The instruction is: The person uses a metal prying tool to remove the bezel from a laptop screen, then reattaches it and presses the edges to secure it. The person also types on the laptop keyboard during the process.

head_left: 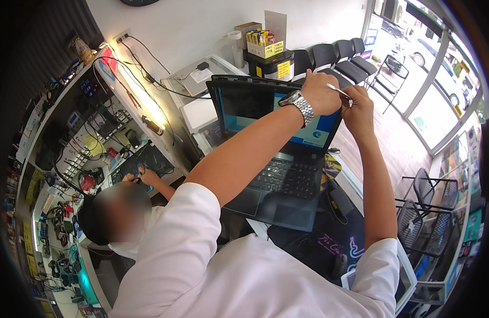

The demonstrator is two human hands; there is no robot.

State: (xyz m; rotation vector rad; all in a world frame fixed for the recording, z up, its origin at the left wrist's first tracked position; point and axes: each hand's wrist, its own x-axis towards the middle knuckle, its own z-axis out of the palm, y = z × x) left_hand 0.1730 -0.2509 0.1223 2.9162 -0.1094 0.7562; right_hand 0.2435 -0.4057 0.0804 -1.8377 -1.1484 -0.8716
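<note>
An open black laptop (287, 177) stands in front of me, its screen lit with a blue desktop. The screen's top edge shows a dark layer standing slightly apart behind it. My left hand (320, 94), with a silver wristwatch (303, 107) on the wrist, is closed around the screen's upper right corner; some of its fingers are hidden. Just beside it, at the right edge of the screen, my right hand (357, 112) pinches a thin silvery metal tool (337, 90). That tool slants toward my left hand, and its exact kind is unclear.
Under the laptop's right side lie a dark printed mat (313, 241) and a black mouse (339, 264). At left a co-worker (122, 212) handles something small at a cluttered bench. Behind the laptop are a snack box (265, 49) and black chairs (325, 55). Folded chairs (427, 228) stand right.
</note>
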